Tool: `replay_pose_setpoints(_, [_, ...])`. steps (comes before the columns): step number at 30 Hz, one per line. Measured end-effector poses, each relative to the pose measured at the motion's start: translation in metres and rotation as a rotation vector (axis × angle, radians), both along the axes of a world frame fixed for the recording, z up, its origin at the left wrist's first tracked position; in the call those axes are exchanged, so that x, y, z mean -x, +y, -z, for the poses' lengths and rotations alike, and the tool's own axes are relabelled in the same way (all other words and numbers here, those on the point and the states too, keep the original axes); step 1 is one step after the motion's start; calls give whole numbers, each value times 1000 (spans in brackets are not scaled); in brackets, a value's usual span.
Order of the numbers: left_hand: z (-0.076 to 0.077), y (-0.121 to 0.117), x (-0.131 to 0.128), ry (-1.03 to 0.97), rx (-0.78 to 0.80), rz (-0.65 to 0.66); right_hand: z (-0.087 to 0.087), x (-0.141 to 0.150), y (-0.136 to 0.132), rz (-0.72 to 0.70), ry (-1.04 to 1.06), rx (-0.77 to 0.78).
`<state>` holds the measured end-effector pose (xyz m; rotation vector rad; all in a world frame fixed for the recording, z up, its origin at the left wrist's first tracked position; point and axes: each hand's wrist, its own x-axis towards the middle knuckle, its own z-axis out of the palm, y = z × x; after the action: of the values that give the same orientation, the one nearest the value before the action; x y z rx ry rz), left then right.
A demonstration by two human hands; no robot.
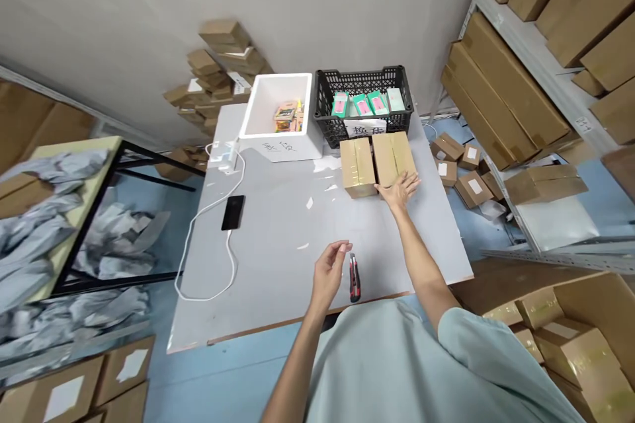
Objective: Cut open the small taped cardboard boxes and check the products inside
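My right hand [399, 191] lies with its fingers spread on the near end of a small taped cardboard box [393, 153]. A second cardboard box [358, 165] stands close beside it on the left. Nearer the front edge of the table [278, 258], my left hand [329, 272] hovers with its fingers curled and pressed towards the thumb. Whether anything is between those fingertips cannot be made out. Just right of this hand lies a red and black utility knife [354, 279], pointing away from me.
Behind the boxes stand a black plastic crate [361, 82] with green and pink packs and a white foam box [292, 145] with small packets. A phone [233, 212] on a white cable [187, 258] lies left. Shelving [520, 33] with cartons rises at right.
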<state>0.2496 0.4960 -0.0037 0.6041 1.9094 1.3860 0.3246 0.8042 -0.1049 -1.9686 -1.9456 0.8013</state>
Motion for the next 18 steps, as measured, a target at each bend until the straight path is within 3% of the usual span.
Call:
replay_pose_setpoints(6, [18, -19, 4, -41, 68, -42, 15, -10, 7, 8, 28, -90])
replay_pose_setpoints(12, [25, -19, 8, -90, 9, 53, 7, -50, 5, -45, 31, -280])
replay_pose_setpoints(15, [29, -22, 17, -137, -39, 102, 0, -80, -32, 23, 4, -311])
replay_pose_setpoints(18, [33, -33, 34, -196, -89, 148, -5, -115, -95, 131, -22, -340])
